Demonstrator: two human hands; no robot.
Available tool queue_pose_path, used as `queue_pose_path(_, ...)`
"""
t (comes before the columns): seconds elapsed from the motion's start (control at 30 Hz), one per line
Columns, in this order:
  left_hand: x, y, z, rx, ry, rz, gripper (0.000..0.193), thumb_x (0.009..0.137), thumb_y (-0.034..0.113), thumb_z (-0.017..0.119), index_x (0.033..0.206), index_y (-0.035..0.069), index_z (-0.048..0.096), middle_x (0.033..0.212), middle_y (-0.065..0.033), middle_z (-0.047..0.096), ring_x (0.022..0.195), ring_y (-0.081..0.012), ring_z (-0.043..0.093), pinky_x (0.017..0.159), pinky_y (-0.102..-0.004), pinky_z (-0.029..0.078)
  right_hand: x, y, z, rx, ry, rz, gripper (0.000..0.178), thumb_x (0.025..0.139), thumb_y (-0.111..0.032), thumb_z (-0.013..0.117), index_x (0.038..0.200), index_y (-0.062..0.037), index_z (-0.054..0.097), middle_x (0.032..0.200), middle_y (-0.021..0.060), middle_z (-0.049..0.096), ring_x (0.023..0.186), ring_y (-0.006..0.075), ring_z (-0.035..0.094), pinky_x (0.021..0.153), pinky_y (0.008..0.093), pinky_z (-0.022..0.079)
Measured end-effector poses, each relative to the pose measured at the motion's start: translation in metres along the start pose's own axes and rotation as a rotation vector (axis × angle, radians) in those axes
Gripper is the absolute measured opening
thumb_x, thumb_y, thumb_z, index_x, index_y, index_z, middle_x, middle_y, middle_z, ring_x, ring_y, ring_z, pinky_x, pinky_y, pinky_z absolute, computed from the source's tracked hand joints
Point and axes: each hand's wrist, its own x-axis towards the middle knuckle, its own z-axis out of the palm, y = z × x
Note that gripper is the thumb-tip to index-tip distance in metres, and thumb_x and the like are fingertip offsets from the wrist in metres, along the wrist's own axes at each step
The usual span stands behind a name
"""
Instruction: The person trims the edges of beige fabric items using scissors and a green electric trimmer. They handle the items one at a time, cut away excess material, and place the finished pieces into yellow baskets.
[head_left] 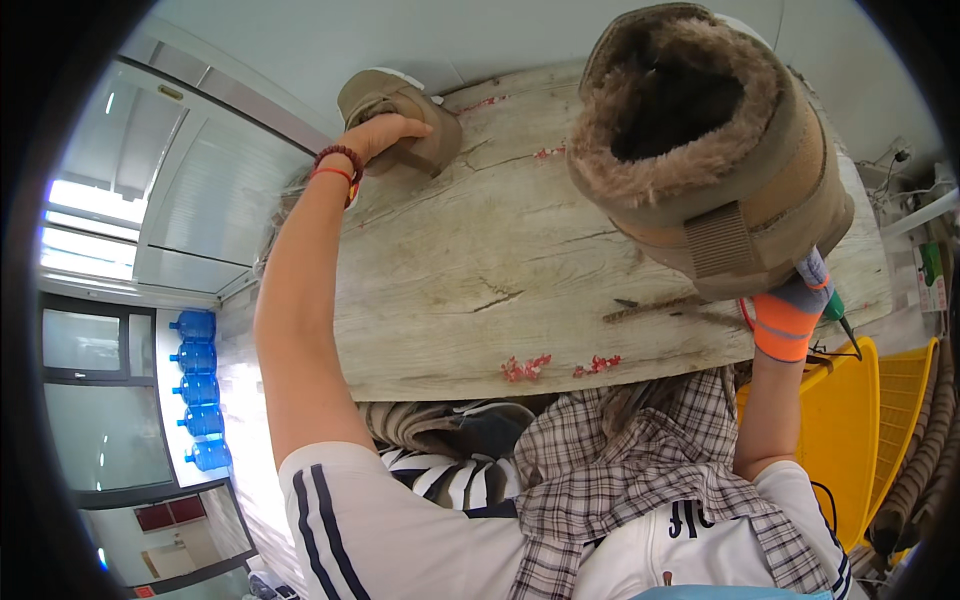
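Observation:
A brown fur-lined boot (720,235) looms large at the right, raised above the table with its fleecy opening towards me. My right hand (790,318), in an orange and grey glove, grips it from the lower right; most of the fingers are hidden behind it. At the far left of the table stands a second brown boot (435,135). My bare left hand (385,135) is closed over its top, thumb along the near side, the other fingers out of sight. Beside the gloved hand shows part of a green tool handle (834,306) with a dark cord.
The worn wooden table (450,300) carries scattered red flecks. Yellow plastic crates (840,430) stand at its right, near dark brown rolled or stacked material (925,450). More striped and brown items (450,480) lie under the front edge. Blue water bottles (200,390) line the left wall.

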Motion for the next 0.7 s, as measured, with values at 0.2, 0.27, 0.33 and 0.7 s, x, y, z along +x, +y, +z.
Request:
queue_pose_path(0.2, 0.006, -0.028, 0.006, -0.046, 0.101, 0.096, 0.055, 0.078, 0.035, 0.061, 0.116, -0.004, 0.054, 0.117, -0.0102, 0.055, 0.109, -0.0186, 0.048, 0.093, -0.0268, 0.035, 0.005, 0.009, 0.004, -0.015, -0.143, 0.006, 0.040, 0.088, -0.021, 0.048, 0.122, -0.0004, 0.047, 0.123, 0.0114, 0.051, 0.111, 0.0244, 0.049, 0.096, 0.0371, 0.038)
queue_pose_path(0.27, -0.013, -0.033, 0.000, -0.148, 0.106, 0.119, 0.052, 0.077, 0.031, 0.062, 0.115, -0.004, 0.053, 0.113, -0.0102, 0.057, 0.105, -0.0185, 0.051, 0.090, -0.0279, 0.039, 0.007, 0.010, 0.003, -0.070, -0.189, -0.022, 0.036, 0.087, -0.017, 0.049, 0.120, -0.0004, 0.049, 0.122, 0.0114, 0.052, 0.111, 0.0228, 0.049, 0.095, 0.0355, 0.039)
queue_pose_path(0.33, -0.035, -0.037, 0.001, -0.431, 0.083, 0.094, 0.049, 0.077, 0.029, 0.062, 0.113, -0.004, 0.054, 0.110, -0.0099, 0.058, 0.101, -0.0184, 0.053, 0.088, -0.0282, 0.041, 0.021, 0.015, -0.015, -0.179, -0.271, -0.086, 0.032, 0.087, -0.011, 0.050, 0.117, -0.0002, 0.052, 0.121, 0.0113, 0.052, 0.111, 0.0213, 0.049, 0.095, 0.0340, 0.040)
queue_pose_path(0.7, -0.172, -0.180, 0.043, -1.494, 0.397, 0.273, 0.043, 0.075, 0.023, 0.061, 0.113, 0.002, 0.055, 0.106, -0.0097, 0.060, 0.099, -0.0229, 0.057, 0.086, -0.0383, 0.047, 0.019, 0.040, 0.110, -0.570, -0.491, -0.208, 0.026, 0.070, 0.003, 0.069, 0.093, 0.0083, 0.060, 0.088, 0.0133, 0.064, 0.081, 0.0202, 0.064, 0.075, 0.0284, 0.052)
